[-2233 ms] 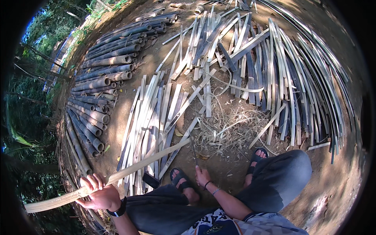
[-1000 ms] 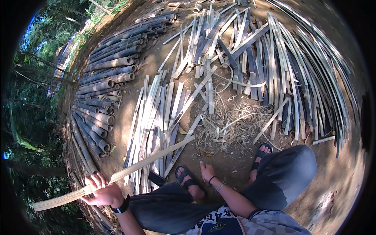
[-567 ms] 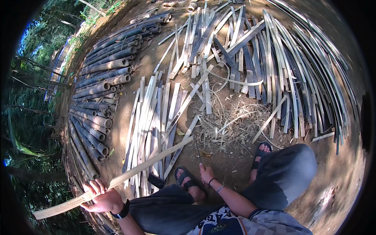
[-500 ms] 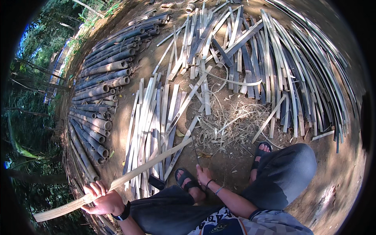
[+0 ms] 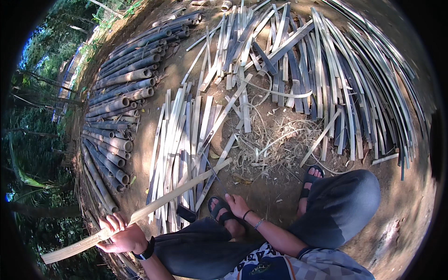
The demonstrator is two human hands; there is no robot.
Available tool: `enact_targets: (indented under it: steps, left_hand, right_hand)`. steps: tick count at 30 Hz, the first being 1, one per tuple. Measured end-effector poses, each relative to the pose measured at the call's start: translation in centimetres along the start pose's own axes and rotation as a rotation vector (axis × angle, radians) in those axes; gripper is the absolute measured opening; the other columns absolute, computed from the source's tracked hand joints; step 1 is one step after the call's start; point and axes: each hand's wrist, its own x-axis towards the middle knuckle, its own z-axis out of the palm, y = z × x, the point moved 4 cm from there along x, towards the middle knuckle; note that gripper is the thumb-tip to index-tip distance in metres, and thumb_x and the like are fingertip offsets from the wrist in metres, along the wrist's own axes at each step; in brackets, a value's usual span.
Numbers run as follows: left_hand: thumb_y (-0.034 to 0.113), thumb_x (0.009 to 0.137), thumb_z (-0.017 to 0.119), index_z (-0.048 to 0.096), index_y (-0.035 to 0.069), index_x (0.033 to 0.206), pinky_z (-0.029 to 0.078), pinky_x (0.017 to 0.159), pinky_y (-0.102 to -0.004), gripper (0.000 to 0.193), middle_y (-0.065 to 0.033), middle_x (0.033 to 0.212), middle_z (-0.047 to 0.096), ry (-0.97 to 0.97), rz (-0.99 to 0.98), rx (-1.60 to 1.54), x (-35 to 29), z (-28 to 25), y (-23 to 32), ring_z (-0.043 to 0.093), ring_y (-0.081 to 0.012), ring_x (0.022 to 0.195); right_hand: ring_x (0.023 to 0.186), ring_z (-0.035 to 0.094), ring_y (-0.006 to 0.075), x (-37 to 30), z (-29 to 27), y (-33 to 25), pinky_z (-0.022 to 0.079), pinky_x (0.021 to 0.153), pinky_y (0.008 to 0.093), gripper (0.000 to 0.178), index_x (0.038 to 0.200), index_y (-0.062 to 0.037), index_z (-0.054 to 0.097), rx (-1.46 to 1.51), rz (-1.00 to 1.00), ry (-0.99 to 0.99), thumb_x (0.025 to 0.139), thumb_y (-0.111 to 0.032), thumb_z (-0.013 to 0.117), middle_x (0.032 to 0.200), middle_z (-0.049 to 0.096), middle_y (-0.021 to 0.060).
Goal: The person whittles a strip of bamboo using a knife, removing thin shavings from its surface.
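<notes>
- We have one bamboo strip (image 5: 182, 190) in work: it slants across in front of us, its near end sticking out past the left hand (image 5: 119, 233) and its far end near the shavings (image 5: 280, 144).
- Our left hand is closed around that strip, fingers curled over the top, with a long stretch of it running out to the right of the grip.
- Our right hand (image 5: 238, 205) is clenched on the handle of a thin knife (image 5: 219, 181); the handle itself is mostly hidden in the fist.
- The blade crosses the strip near its far end as we look down; we cannot tell whether it touches the wood or passes above it.
- Done, as far as we can judge: much splitting, since a heap of strips (image 5: 170, 154) lies left of our feet and a larger spread of strips (image 5: 336, 79) fans out ahead and to the right.
- The tangled curls on the ground suggest to us that a fair amount of trimming is done too.
- Left, we would say: the strip in hand, whose faces are too small to judge for smoothness, and perhaps the round poles (image 5: 123, 77) stacked unsplit on the left.
- Which loose strips are finished and which are waiting, we cannot tell from here.
</notes>
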Motion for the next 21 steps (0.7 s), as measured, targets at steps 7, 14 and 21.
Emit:
enact_targets:
  steps: [7,14,21]
  left_hand:
    - [0.061,0.087,0.031,0.03,0.012,0.067,0.023,0.048,-0.0243,0.053,0.0005,0.059,0.03,-0.04,0.042,-0.012,0.2,-0.5,0.2,0.029,-0.011,0.052]
    - [0.06,0.087,0.032,0.03,0.012,0.068,0.021,0.044,-0.0215,0.052,0.0007,0.058,0.027,0.026,0.036,-0.007,0.3,-0.5,-0.1,0.027,-0.0098,0.05]
    - [0.061,0.087,0.03,0.03,0.012,0.067,0.025,0.047,-0.0237,0.053,0.0002,0.059,0.03,0.275,0.033,0.039,-0.5,-0.1,0.3,0.03,-0.0105,0.052]
  right_hand:
    - [0.057,0.056,0.0297,-0.5,-0.1,-1.6,0.042,0.058,0.0432,0.055,0.068,0.0031,0.051,0.013,0.168,-0.075,0.093,-0.045,0.042,0.06,0.054,0.0179]
    - [0.058,0.061,0.0335,-0.4,-1.8,0.0,0.045,0.056,0.0442,0.057,0.068,0.0041,0.053,-0.002,0.273,-0.028,0.094,-0.046,0.042,0.058,0.056,0.0196]
    - [0.071,0.06,0.041,-1.1,-0.3,-4.0,0.046,0.064,0.0448,0.056,0.073,0.005,0.053,0.002,-0.014,-0.154,0.092,-0.046,0.043,0.067,0.058,0.0245]
